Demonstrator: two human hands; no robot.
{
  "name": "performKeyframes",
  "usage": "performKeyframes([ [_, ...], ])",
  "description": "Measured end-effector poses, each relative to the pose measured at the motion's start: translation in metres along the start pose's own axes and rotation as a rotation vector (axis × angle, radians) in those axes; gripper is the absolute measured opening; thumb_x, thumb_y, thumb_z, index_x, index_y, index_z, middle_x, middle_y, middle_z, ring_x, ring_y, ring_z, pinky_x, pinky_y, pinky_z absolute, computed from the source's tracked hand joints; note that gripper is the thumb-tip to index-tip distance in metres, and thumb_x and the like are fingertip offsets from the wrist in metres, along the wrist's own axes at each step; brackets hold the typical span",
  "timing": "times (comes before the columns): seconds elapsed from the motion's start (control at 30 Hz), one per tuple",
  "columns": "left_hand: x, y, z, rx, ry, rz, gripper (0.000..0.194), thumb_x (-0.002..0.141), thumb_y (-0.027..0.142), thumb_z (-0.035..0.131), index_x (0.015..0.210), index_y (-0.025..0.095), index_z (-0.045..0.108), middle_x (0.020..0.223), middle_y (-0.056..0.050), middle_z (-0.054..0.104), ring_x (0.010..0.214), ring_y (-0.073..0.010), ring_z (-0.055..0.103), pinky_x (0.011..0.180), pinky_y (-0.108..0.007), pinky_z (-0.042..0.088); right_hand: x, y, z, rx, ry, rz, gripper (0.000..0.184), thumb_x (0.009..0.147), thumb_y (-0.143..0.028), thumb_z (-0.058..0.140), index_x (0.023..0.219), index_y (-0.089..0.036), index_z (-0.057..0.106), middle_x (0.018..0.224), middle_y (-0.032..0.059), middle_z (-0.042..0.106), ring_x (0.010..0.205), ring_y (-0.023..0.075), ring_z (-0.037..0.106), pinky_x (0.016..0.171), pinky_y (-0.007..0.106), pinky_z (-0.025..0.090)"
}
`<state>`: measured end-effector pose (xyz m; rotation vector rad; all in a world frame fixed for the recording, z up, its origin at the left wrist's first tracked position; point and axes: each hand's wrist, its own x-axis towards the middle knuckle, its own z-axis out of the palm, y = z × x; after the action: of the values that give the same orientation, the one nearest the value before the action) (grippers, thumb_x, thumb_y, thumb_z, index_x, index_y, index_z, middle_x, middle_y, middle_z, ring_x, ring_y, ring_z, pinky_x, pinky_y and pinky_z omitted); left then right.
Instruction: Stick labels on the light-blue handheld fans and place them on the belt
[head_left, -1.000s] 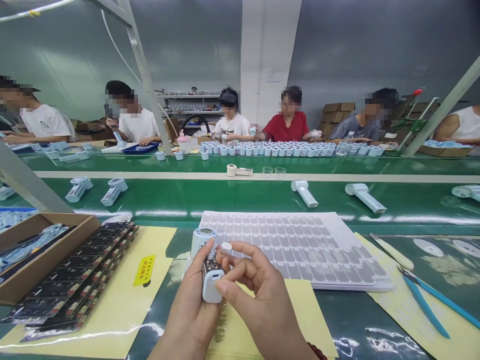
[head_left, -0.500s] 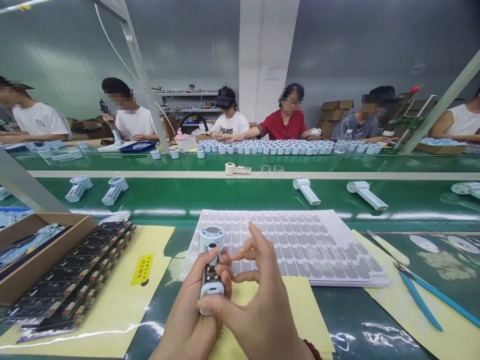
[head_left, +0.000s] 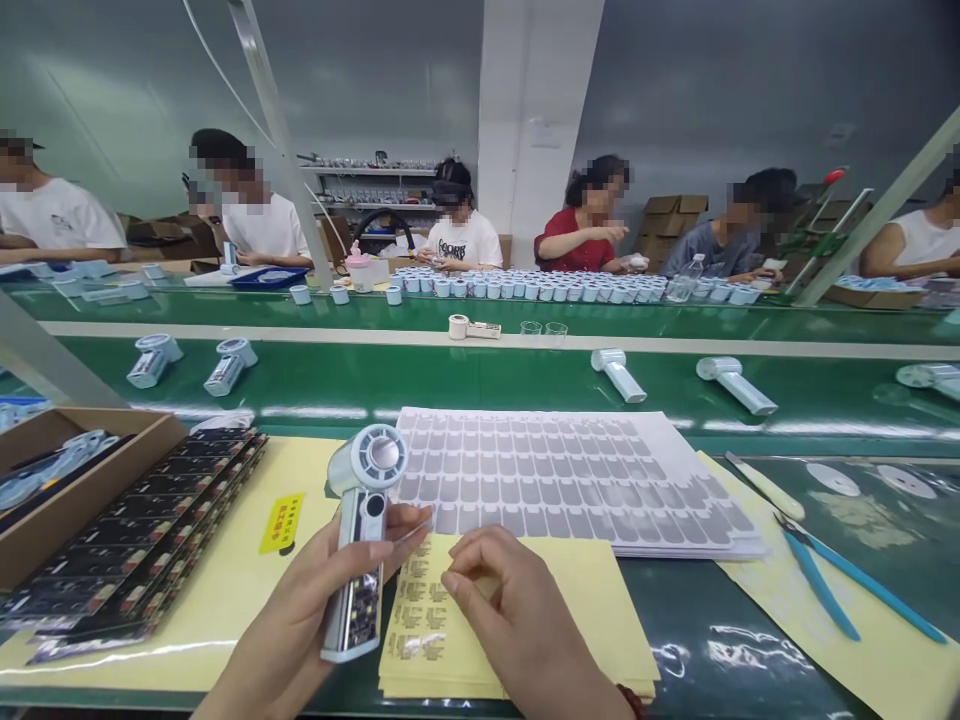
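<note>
Head view: left hand (head_left: 300, 610) fingers grip pale-blue handheld fan (head_left: 361, 540), circuit exposed; right hand (head_left: 517, 620) fingers pinched.

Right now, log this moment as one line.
left hand: holds handheld fan | right hand: fingertips on yellow label sheet

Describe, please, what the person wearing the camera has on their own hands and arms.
Both the left hand and the right hand are bare, without gloves or rings. No sleeves show on either forearm. A dark red beaded bracelet sits on the right wrist.
</note>
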<state>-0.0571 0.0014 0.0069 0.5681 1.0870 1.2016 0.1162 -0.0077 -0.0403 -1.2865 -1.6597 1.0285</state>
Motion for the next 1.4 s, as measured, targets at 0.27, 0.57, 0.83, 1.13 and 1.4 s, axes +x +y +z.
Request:
performKeyframes([
  [0.27,-0.004,-0.019,-0.008,0.089,-0.053,-0.039,0.042,0.061,0.023,0.083,0.103,0.015,0.076,0.115,-0.015,0.074,0.122,-0.0356,0.06,0.111,-0.045,0.039,0.002,0.003,0.017,-0.524,0.078,-0.12,0.016,0.088,-0.012,0.053,0.076,-0.022,0.054,0.084,0.0013,0.062,0.065,0.0174,0.06,0.05,0.027,0.038],
  [0.57,0.0,-0.016,-0.009,0.11,-0.046,-0.064,0.046,0.062,0.027,0.084,0.105,0.015,0.075,0.116,-0.014,0.073,0.119,-0.0338,0.061,0.105,-0.039,0.046,-0.006,-0.012,-0.006,0.079,-0.005,-0.035,0.01,0.088,-0.02,0.058,0.079,-0.023,0.058,0.087,0.001,0.062,0.075,0.016,0.06,0.056,0.023,0.043],
  [0.83,-0.001,-0.014,0.02,0.043,-0.036,-0.017,0.048,0.069,0.035,0.084,0.113,0.019,0.072,0.107,-0.008,0.076,0.105,-0.0271,0.067,0.081,-0.029,0.054,-0.003,-0.041,-0.019,0.321,-0.079,-0.065,0.01,0.085,-0.019,0.063,0.076,-0.022,0.06,0.094,0.0007,0.06,0.081,0.0151,0.059,0.056,0.02,0.043],
  [1.13,0.013,-0.022,0.024,-0.134,-0.05,-0.038,0.042,0.076,0.039,0.078,0.112,0.019,0.073,0.109,-0.005,0.074,0.111,-0.0261,0.063,0.097,-0.034,0.05,0.006,-0.044,-0.024,0.143,-0.104,-0.117,0.015,0.085,-0.009,0.064,0.076,-0.021,0.061,0.095,-0.0013,0.053,0.078,0.0116,0.058,0.06,0.02,0.048],
  [1.4,0.016,-0.021,0.031,-0.175,-0.103,-0.049,0.041,0.081,0.041,0.073,0.116,0.02,0.072,0.109,-0.005,0.074,0.112,-0.0267,0.062,0.1,-0.035,0.047,0.009,-0.038,-0.022,0.026,-0.107,-0.162,0.015,0.086,-0.009,0.061,0.079,-0.021,0.057,0.099,-0.0001,0.051,0.073,0.0104,0.057,0.054,0.021,0.045],
])
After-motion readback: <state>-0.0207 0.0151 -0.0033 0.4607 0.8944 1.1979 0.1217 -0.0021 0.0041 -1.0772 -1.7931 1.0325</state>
